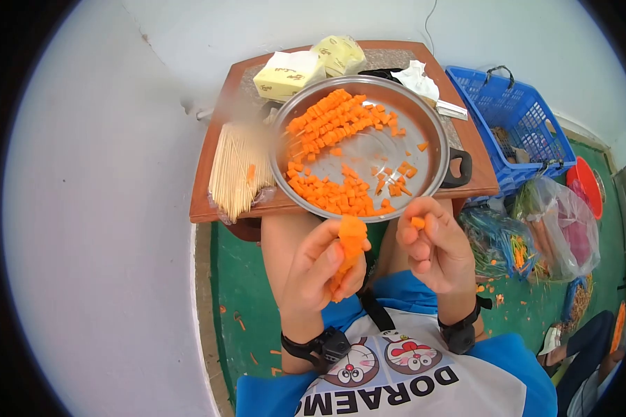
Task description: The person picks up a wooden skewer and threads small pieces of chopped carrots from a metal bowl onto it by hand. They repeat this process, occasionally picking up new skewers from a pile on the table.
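Observation:
My left hand [313,274] is closed around a row of carrot pieces [352,238], packed together and held upright above my lap; any stick through them is hidden. Between the thumb and fingers of my right hand [442,247] is a small carrot cube [417,222], a little apart from that row. Just beyond both hands stands a wide steel pan [375,149] with a black handle. Several carrot skewers [330,121] lie at its upper left, and loose carrot cubes [334,196] are heaped along its near side.
Bamboo skewers [233,170] lie left of the pan on the wooden table [476,167]. A tissue pack [289,75] stands behind it. To the right are a blue crate [494,90], a red basin [586,184] and plastic bags [563,229]. Part of another person's leg [588,351] shows lower right.

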The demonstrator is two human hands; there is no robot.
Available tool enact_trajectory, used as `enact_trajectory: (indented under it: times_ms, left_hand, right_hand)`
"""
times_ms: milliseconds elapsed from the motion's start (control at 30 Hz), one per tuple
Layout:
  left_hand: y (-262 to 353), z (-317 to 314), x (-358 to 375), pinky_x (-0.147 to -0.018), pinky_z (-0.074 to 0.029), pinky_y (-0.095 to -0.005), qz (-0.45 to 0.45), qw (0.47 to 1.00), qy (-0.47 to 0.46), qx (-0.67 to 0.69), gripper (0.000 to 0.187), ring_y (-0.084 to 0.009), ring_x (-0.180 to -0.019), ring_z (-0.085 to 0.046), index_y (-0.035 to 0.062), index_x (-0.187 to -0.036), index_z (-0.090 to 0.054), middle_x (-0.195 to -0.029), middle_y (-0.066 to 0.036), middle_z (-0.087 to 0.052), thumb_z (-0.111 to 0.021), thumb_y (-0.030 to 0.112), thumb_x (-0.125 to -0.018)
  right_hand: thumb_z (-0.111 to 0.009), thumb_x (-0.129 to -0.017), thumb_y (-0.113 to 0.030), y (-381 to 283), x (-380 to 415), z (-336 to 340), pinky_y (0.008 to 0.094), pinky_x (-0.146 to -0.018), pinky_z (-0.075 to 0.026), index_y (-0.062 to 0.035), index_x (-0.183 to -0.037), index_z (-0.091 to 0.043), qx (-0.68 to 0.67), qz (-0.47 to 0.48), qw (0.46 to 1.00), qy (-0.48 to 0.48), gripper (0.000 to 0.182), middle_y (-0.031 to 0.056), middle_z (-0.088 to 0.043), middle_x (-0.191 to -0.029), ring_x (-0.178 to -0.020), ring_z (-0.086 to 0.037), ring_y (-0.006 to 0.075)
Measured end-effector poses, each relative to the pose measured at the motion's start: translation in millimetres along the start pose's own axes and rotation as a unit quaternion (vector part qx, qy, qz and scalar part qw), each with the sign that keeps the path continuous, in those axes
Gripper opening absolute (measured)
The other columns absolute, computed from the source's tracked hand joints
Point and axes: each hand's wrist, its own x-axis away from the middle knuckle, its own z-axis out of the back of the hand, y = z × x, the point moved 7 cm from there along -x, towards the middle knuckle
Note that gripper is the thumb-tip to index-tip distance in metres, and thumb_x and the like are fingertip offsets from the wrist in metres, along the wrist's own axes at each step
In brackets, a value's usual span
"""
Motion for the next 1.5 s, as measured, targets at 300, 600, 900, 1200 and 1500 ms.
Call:
enact_trajectory:
  times_ms: [300,600,900,1200,1500]
  left_hand:
    - [7.9,6.6,-1.7,-0.036,-0.026,-0.0163,-0.001,0.987,0.117,-0.114,0.024,-0.0049,-0.041,-0.037,-0.0017,-0.098,-0.045,-0.054,-0.004,-0.047,-0.047,0.016,-0.082]
    - [21.6,9.9,9.7,-0.043,-0.032,-0.0151,-0.006,0.881,0.208,-0.424,0.020,-0.0039,-0.050,-0.044,-0.0053,-0.088,-0.056,-0.058,-0.003,-0.052,-0.056,0.010,-0.076]
    - [21.3,11.4,9.8,-0.042,-0.029,-0.0152,-0.029,0.873,0.213,-0.437,0.021,-0.0016,-0.051,-0.040,-0.0016,-0.089,-0.057,-0.061,-0.001,-0.054,-0.059,0.013,-0.075]
    - [20.8,10.3,7.5,-0.042,-0.032,-0.0156,-0.017,0.865,0.206,-0.458,0.020,-0.0041,-0.049,-0.044,-0.0051,-0.088,-0.056,-0.057,-0.002,-0.051,-0.057,0.011,-0.075]
    - [14.7,9.6,10.8,-0.042,-0.030,-0.0157,0.010,0.894,0.188,-0.407,0.023,-0.0022,-0.050,-0.040,-0.0026,-0.092,-0.056,-0.060,0.000,-0.051,-0.057,0.014,-0.076]
  right_hand:
    - [-0.047,-0.081,-0.008,-13.9,-4.7,-8.8,0.0241,-0.051,-0.052,0.0056,-0.102,-0.046,0.171,0.066,0.982,0.034,0.025,0.0163,-0.055,-0.086,-0.069,-0.056,0.0141]
    - [-0.049,-0.080,-0.009,-13.8,-13.2,0.8,0.0256,-0.057,-0.052,0.0048,-0.098,-0.051,0.256,0.122,0.956,0.081,0.023,0.0114,-0.056,-0.082,-0.074,-0.055,0.0131]
    - [-0.050,-0.080,-0.009,-5.2,-16.4,0.7,0.0249,-0.055,-0.052,0.0040,-0.097,-0.052,0.248,0.093,0.962,0.066,0.022,0.0101,-0.056,-0.081,-0.071,-0.056,0.0125]
    - [-0.051,-0.078,-0.006,-6.8,-16.5,3.1,0.0248,-0.055,-0.053,0.0043,-0.095,-0.053,0.261,0.087,0.959,0.070,0.020,0.0101,-0.055,-0.084,-0.070,-0.056,0.0135]
    - [-0.053,-0.075,0.000,-18.4,-14.3,-4.1,0.0245,-0.056,-0.054,0.0048,-0.091,-0.056,0.362,0.096,0.927,0.030,0.017,0.0116,-0.052,-0.084,-0.072,-0.056,0.0150]
